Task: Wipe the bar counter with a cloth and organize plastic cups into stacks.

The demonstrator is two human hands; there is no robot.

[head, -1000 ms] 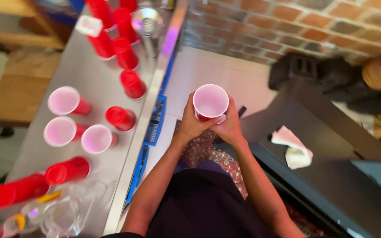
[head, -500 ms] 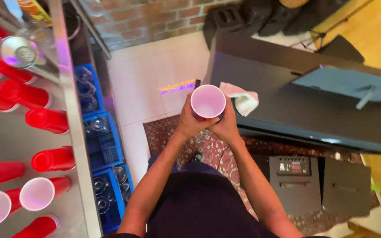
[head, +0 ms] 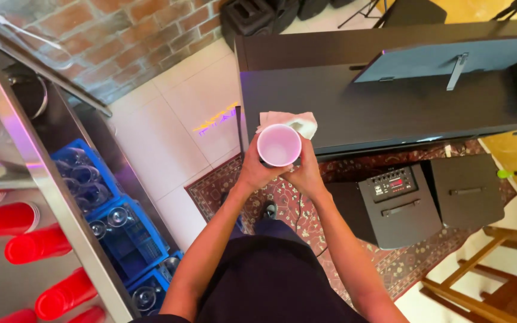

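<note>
While I am standing between the counter and the dark desk, red cups [head: 7,218] are lying on their sides along the steel counter [head: 61,203] at my far left, stacked into long sleeves. Just right of the counter's edge, blue crates [head: 121,239] are sitting on the floor below, holding clear glasses. A brick wall [head: 121,42] is running along the top left, and pale floor tiles [head: 175,137] are spreading out beneath it toward a patterned rug [head: 306,215] under my feet.

In the middle, I am holding a cup [head: 279,145] upright in front of my chest, its mouth facing the camera and its inside looking pale pink. My left hand [head: 257,170] is curling around its left side, fingers closed on the wall of the cup. My right hand [head: 306,170] is wrapping the right side the same way, so both hands are clasping it and touching each other below it.

Just behind the cup, a crumpled pale cloth [head: 291,121] is lying on the near corner of the black desk [head: 384,101]. Farther right, a flat dark stand [head: 450,57] is resting on the desk top. Below the desk, a black speaker box [head: 399,206] with a small lit panel is sitting on the rug, another black case [head: 468,191] just beside it, and a wooden chair [head: 492,287] is showing at the lower right.
</note>
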